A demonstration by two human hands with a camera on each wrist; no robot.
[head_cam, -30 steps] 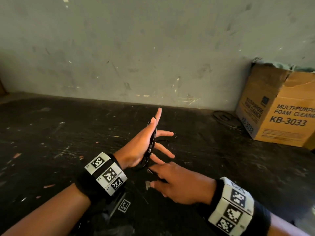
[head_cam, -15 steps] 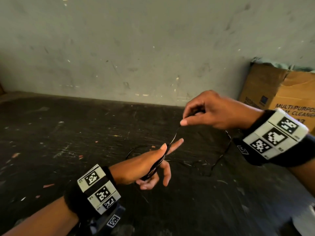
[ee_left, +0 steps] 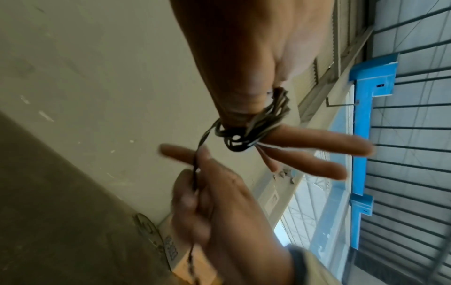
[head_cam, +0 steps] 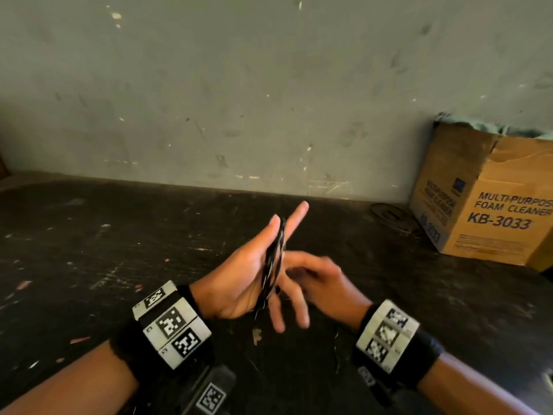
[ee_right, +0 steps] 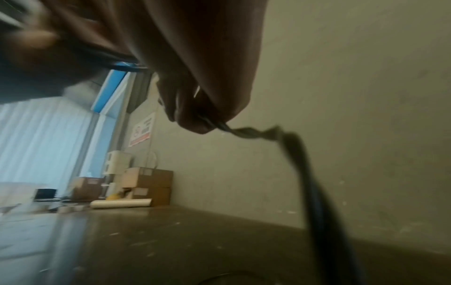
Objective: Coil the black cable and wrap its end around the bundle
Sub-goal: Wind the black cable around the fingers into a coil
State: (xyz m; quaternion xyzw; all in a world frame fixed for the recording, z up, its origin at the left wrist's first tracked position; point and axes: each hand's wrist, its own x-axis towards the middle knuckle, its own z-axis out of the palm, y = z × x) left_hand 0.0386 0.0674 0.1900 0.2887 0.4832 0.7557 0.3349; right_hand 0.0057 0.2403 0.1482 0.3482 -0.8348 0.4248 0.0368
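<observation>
The black cable (head_cam: 273,265) is wound in several loops round my left hand (head_cam: 239,277), which stands upright over the dark table with its fingers straight and spread. In the left wrist view the loops (ee_left: 246,133) sit at the base of the fingers. Just right of and behind it is my right hand (head_cam: 326,283), blurred with motion. The right hand (ee_left: 219,212) pinches the free strand (ee_left: 195,173) that runs up to the loops. In the right wrist view the twisted cable (ee_right: 300,164) leaves my curled right fingers (ee_right: 195,115) and drops out of frame.
A cardboard box (head_cam: 490,199) marked as foam cleaner stands at the back right against the grey wall (head_cam: 269,85). A dark flat ring (head_cam: 392,217) lies beside it. The black table (head_cam: 89,250) carries small scraps and scratches.
Half a second ago my right hand was raised to the upper right, drawing the cable taut. It has come down behind my left hand, and the left hand has tilted upright.
</observation>
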